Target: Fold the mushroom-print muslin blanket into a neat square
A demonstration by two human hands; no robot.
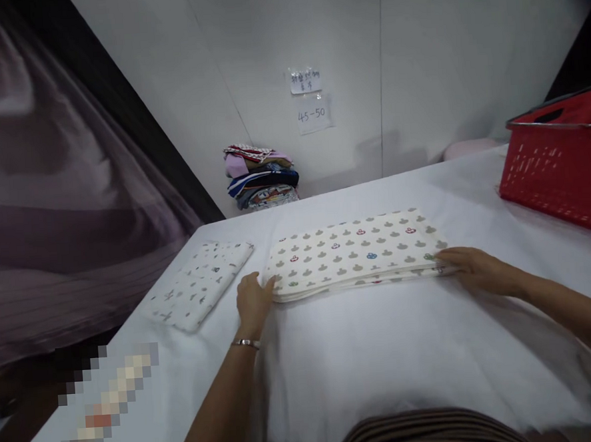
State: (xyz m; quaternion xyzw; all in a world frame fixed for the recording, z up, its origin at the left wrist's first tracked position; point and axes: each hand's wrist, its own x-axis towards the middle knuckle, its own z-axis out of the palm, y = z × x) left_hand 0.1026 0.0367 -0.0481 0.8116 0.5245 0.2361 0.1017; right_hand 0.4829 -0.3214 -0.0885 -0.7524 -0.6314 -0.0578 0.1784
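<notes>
A long folded cloth (pixel 352 251), white with grey, red and blue mushroom-like prints, lies flat in layers in front of me. My left hand (pixel 253 303), wearing a bracelet, is at its near left corner, the thumb on the fabric edge and the other fingers partly hidden. At the near right corner, my right hand (pixel 479 270) has its fingers closed on the edge. To the left, apart from both hands, rests a smaller folded cloth (pixel 204 283) with small scattered prints.
A white-covered table (pixel 383 349) carries the cloths. On the right stands a red basket (pixel 557 165) with a metal handle. Beyond the far edge a stack of folded fabrics (pixel 263 176) sits by the wall. A purplish curtain (pixel 72 174) hangs on the left. A blurred patch covers something at lower left.
</notes>
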